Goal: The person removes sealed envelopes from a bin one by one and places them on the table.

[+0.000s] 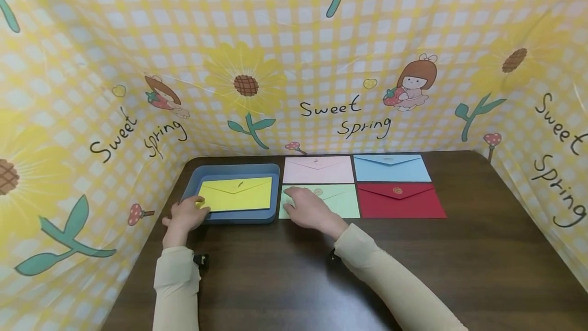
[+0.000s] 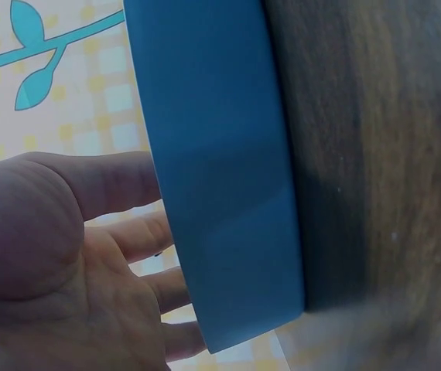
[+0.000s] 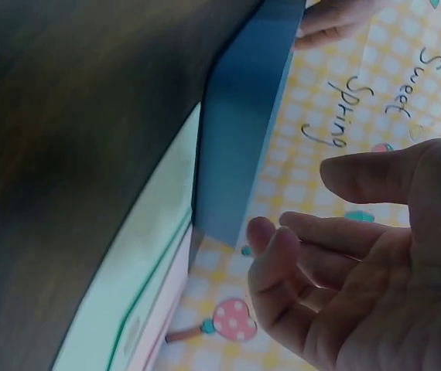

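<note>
A yellow envelope lies flap side up in a shallow blue tray at the table's left. At the tray's near left corner is my left hand, its fingers spread and reaching past the rim beside the envelope's left edge. In the left wrist view the tray wall hides the fingertips, so contact with the envelope is not clear. My right hand hovers over a light green envelope, just right of the tray. Its fingers are loosely bent and hold nothing.
A pink envelope lies behind the green one. Blue and red envelopes lie to their right. All rest on a dark wooden table, with a yellow checked cloth hanging behind and at both sides.
</note>
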Demonstrator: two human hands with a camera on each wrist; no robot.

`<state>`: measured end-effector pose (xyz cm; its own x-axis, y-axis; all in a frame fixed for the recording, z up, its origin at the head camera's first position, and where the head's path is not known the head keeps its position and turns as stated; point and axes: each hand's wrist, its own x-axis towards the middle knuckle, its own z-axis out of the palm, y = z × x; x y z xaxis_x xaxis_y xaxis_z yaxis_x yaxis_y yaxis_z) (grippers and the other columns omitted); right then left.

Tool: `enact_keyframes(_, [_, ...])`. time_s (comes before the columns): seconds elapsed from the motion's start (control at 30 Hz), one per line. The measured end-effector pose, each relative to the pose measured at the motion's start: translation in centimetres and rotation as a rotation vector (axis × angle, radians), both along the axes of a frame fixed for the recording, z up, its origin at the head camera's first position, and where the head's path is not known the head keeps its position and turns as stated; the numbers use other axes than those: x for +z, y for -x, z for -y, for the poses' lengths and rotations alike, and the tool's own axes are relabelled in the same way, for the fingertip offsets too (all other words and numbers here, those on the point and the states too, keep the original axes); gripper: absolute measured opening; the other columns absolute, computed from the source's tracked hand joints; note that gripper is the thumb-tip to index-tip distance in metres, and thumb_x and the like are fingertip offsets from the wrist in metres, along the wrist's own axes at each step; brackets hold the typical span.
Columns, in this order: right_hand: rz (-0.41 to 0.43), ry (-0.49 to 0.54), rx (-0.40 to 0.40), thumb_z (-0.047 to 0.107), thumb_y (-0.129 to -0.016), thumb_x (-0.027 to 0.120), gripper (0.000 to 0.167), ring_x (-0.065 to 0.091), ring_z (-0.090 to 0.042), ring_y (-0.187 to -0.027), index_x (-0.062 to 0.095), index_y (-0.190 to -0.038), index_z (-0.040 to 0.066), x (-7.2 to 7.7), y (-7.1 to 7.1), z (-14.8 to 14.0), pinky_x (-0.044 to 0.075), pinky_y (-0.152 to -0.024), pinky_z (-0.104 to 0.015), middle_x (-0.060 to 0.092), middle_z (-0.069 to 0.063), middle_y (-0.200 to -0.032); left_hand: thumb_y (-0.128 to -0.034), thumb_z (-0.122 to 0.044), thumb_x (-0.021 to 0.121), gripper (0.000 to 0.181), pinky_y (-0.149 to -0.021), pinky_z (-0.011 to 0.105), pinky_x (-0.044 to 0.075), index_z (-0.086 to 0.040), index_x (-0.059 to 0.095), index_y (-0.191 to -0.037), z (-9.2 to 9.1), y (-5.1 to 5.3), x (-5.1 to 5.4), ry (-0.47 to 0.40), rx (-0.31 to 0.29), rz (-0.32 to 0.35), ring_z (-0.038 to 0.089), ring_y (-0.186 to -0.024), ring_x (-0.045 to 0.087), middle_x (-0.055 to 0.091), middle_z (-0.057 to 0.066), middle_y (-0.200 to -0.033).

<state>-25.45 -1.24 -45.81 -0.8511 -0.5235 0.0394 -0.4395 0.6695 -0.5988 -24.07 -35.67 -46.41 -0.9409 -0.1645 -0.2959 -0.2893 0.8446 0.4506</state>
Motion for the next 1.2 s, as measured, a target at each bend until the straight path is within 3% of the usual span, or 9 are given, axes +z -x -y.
enact_keyframes(0.37, [0.011, 0.036, 0.069, 0.010, -0.106, 0.060, 0.043, 0.059, -0.028, -0.133, 0.058, -0.145, -0.005, -1.5, 0.2, 2.6, 0.046, -0.111, -0.043, 0.061, -0.018, -0.145, -0.1066, -0.028, 0.055, 0.056, -0.105, 0.086, 0.003, 0.003, 0.046, -0.152, -0.2, -0.3, -0.1, 0.010, 0.007, 0.009, 0.063, -0.148, 0.005, 0.033, 0.036, -0.160])
enact_keyframes(0.5, [-0.024, 0.029, 0.071, 0.011, -0.106, 0.060, 0.043, 0.056, -0.031, -0.137, 0.058, -0.146, -0.006, -1.5, 0.2, 3.2, 0.044, -0.113, -0.044, 0.058, -0.021, -0.149, -0.1065, -0.028, 0.055, 0.056, -0.105, 0.086, 0.004, 0.003, 0.047, -0.152, -0.2, -0.3, 0.3, 0.013, 0.000, 0.002, 0.064, -0.148, 0.005, 0.033, 0.036, -0.160])
enact_keyframes(0.63, [0.004, 0.010, 0.052, 0.014, -0.106, 0.059, 0.047, 0.054, -0.029, -0.139, 0.055, -0.149, -0.004, -1.4, 0.3, 3.8, 0.042, -0.115, -0.043, 0.054, -0.020, -0.153, -0.1064, -0.028, 0.055, 0.056, -0.105, 0.086, 0.004, 0.004, 0.047, -0.152, -0.1, -0.2, 0.4, 0.015, -0.003, -0.001, 0.065, -0.148, 0.005, 0.033, 0.036, -0.160])
enact_keyframes(0.7, [0.015, 0.001, 0.047, 0.015, -0.106, 0.059, 0.048, 0.060, -0.023, -0.128, 0.054, -0.151, -0.003, -1.5, 0.4, 4.3, 0.047, -0.110, -0.039, 0.058, -0.017, -0.150, -0.1063, -0.028, 0.055, 0.056, -0.105, 0.086, 0.004, 0.004, 0.047, -0.152, 0.0, -0.3, 0.3, 0.016, -0.001, 0.003, 0.065, -0.148, 0.005, 0.033, 0.036, -0.159])
enact_keyframes(0.77, [0.049, -0.002, 0.056, 0.016, -0.107, 0.057, 0.052, 0.068, -0.019, -0.103, 0.048, -0.155, -0.003, -1.5, 0.4, 4.7, 0.055, -0.094, -0.035, 0.068, -0.018, -0.132, -0.1063, -0.028, 0.055, 0.056, -0.105, 0.086, 0.003, 0.004, 0.047, -0.151, 0.0, -0.4, 0.2, 0.017, 0.002, 0.006, 0.065, -0.148, 0.004, 0.034, 0.036, -0.159])
enact_keyframes(0.83, [0.071, 0.001, 0.064, 0.017, -0.107, 0.056, 0.055, 0.062, -0.016, -0.073, 0.043, -0.157, -0.004, -1.5, 0.4, 5.2, 0.056, -0.072, -0.031, 0.073, -0.017, -0.106, -0.1065, -0.028, 0.055, 0.056, -0.105, 0.086, 0.003, 0.004, 0.047, -0.152, 0.0, -0.4, 0.2, 0.018, 0.002, 0.010, 0.064, -0.148, 0.004, 0.034, 0.036, -0.159])
enact_keyframes(0.9, [0.099, 0.010, 0.064, 0.017, -0.108, 0.055, 0.059, 0.051, -0.015, -0.055, 0.038, -0.159, -0.006, -1.5, 0.4, 5.5, 0.047, -0.055, -0.030, 0.067, -0.014, -0.088, -0.1065, -0.028, 0.055, 0.056, -0.105, 0.086, 0.002, 0.004, 0.047, -0.151, 0.0, -0.4, 0.1, 0.018, -0.001, 0.006, 0.064, -0.148, 0.004, 0.034, 0.036, -0.159])
enact_keyframes(1.1, [0.245, 0.043, 0.010, 0.017, -0.107, 0.053, 0.072, 0.048, -0.016, -0.044, 0.016, -0.164, -0.008, -1.5, 0.3, 6.5, 0.042, -0.042, -0.028, 0.066, -0.013, -0.086, -0.1062, -0.029, 0.056, 0.056, -0.104, 0.087, 0.001, 0.004, 0.048, -0.150, -0.1, -0.5, 0.2, 0.013, -0.009, -0.001, 0.064, -0.148, 0.005, 0.035, 0.035, -0.159])
enact_keyframes(1.2, [0.318, 0.026, -0.014, 0.020, -0.108, 0.051, 0.075, 0.051, -0.019, -0.040, 0.010, -0.165, -0.006, -1.5, 0.3, 6.8, 0.044, -0.039, -0.031, 0.064, -0.014, -0.073, -0.1064, -0.029, 0.055, 0.056, -0.104, 0.087, 0.000, 0.004, 0.048, -0.151, 0.0, -0.4, 0.3, 0.015, -0.012, -0.001, 0.064, -0.148, 0.004, 0.035, 0.035, -0.159])
